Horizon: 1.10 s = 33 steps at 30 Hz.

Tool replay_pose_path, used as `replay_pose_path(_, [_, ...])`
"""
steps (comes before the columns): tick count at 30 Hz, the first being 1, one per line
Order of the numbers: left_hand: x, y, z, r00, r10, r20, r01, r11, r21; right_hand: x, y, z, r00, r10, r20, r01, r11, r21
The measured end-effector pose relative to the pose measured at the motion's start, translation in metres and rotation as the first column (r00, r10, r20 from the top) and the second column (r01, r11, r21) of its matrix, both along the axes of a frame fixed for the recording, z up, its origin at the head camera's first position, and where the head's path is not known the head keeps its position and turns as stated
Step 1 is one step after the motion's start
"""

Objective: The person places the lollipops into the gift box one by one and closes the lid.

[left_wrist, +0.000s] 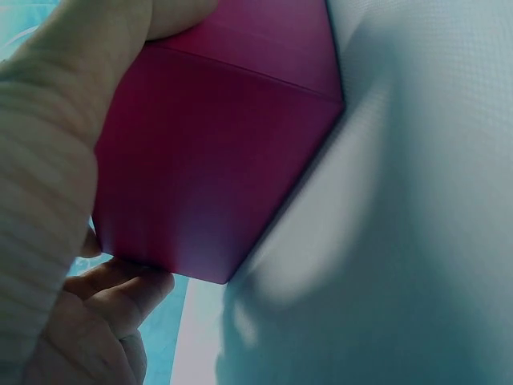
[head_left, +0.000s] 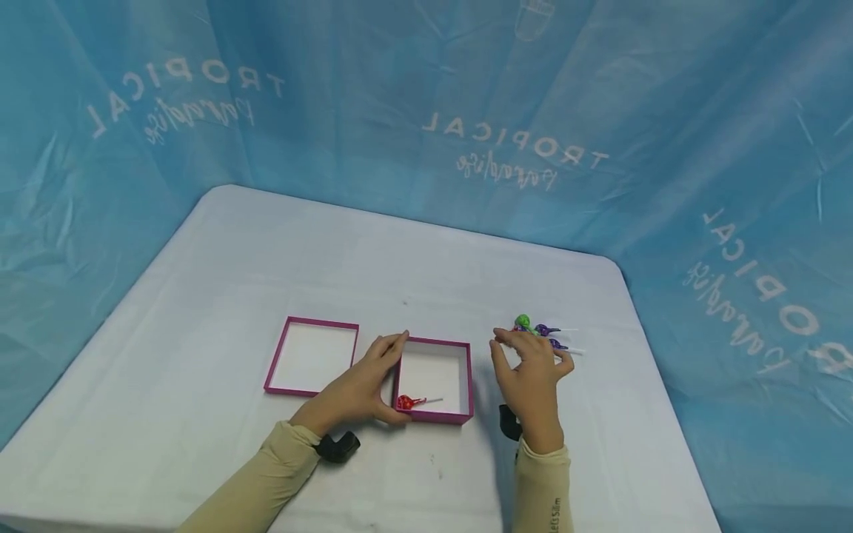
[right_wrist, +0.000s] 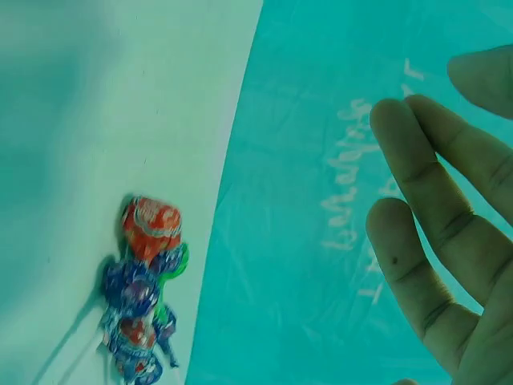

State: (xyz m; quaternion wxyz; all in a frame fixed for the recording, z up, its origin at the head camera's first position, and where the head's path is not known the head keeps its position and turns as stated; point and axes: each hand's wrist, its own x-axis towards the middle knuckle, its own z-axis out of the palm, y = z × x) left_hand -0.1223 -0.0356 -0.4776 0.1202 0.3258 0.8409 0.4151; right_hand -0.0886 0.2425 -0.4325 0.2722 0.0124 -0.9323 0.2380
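Left hand point(head_left: 356, 389) grips box point(head_left: 440, 418), 1 red lollipop point(head_left: 405, 403) inside; right hand point(head_left: 535, 381) empty, fingers parted, near lollipop pile point(right_wrist: 132, 289) on desk point(head_left: 400, 252). Lollipops probably light, hard, slick-wrapped; best pinched at round end.

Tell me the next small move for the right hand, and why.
Probably lower the bare right hand and pinch one lollipop from the cluster of shiny, multicoloured wrapped lollipops: it holds nothing and is near them, while the bare left hand grips the square, open, magenta-walled box, where one red-wrapped lollipop leaves room.
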Motion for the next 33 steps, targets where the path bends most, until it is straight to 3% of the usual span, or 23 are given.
replay_pose_path(12, [0.001,0.002,0.004,1.000,-0.003,-0.007,0.003,1.000,0.010,-0.004,0.021,-0.003,0.989,-0.113,0.091,0.112,0.994,0.012])
replay_pose_path(23, [0.002,0.001,0.000,1.000,-0.002,0.012,0.002,1.000,0.001,-0.003,0.038,-0.016,0.945,-0.291,0.149,0.297,0.955,-0.020])
replay_pose_path(33, [0.001,0.001,0.000,1.000,0.008,-0.005,-0.008,1.000,0.008,-0.010,0.044,-0.024,0.928,-0.315,0.197,0.329,0.943,-0.041])
